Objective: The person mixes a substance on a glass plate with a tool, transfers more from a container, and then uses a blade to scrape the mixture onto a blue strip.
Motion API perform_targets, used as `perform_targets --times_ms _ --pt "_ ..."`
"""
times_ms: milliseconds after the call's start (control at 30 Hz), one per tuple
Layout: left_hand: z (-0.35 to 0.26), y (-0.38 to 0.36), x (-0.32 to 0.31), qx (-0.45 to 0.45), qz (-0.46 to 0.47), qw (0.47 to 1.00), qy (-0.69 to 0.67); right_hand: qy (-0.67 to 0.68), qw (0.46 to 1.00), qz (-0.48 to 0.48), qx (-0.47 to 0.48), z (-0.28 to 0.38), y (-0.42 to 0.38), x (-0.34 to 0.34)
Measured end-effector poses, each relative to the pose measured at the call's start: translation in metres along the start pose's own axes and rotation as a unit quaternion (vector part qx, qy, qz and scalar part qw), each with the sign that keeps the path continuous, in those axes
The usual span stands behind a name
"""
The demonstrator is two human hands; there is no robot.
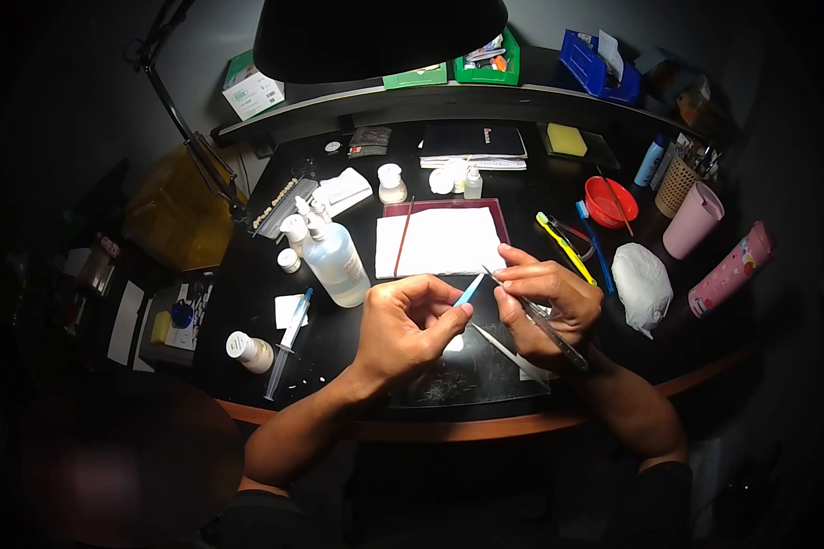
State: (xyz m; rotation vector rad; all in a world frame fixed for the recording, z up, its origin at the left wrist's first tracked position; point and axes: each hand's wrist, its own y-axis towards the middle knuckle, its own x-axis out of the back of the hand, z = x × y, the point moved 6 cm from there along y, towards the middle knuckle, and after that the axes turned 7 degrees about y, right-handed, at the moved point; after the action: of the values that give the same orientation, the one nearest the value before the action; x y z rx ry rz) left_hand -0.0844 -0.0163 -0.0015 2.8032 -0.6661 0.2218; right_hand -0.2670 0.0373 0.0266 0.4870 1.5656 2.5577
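Observation:
My left hand pinches a small light-blue pointed piece with a whitish tip. My right hand holds a thin metal tool like a pen, its tip close to the tip of the blue piece. Whether the two tips touch I cannot tell. Below the hands lies a clear sheet with white crumbs, and a slim pale tool rests between the hands. Just beyond them is a folded white towel with a thin red brush across it.
A clear pump bottle, a syringe and a small jar stand or lie left. To the right are two toothbrushes, a red bowl, a white bag and pink tumblers. A black lamp hangs above.

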Motion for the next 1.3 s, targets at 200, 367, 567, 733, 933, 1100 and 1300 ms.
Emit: perform_targets --times_ms 200,367,567,733,933,1100,1300 --pt "0.002 0.001 0.0 0.009 0.008 1.0 -0.008 0.033 0.999 0.022 0.019 0.007 -0.002 -0.003" --pt "0.001 0.001 0.0 0.003 0.007 1.0 -0.014 0.033 0.998 0.047 0.016 0.006 -0.004 -0.005" --pt "0.001 0.001 0.001 0.01 0.012 1.0 -0.01 0.021 1.0 0.008 0.018 -0.001 -0.003 -0.001" --pt "0.001 0.001 0.0 0.015 0.035 0.998 -0.047 0.02 0.999 0.028 0.03 0.005 -0.004 -0.002" --pt "0.005 0.002 0.0 0.07 0.078 0.987 -0.118 0.012 0.998 0.054 0.038 0.008 -0.003 -0.007" --pt "0.005 0.003 0.0 0.09 0.092 0.984 -0.122 0.014 1.0 0.005 0.015 -0.002 -0.003 0.001" --pt "0.003 0.003 0.001 0.089 0.087 0.984 -0.126 0.034 0.999 0.026 0.033 0.003 -0.003 -0.004"
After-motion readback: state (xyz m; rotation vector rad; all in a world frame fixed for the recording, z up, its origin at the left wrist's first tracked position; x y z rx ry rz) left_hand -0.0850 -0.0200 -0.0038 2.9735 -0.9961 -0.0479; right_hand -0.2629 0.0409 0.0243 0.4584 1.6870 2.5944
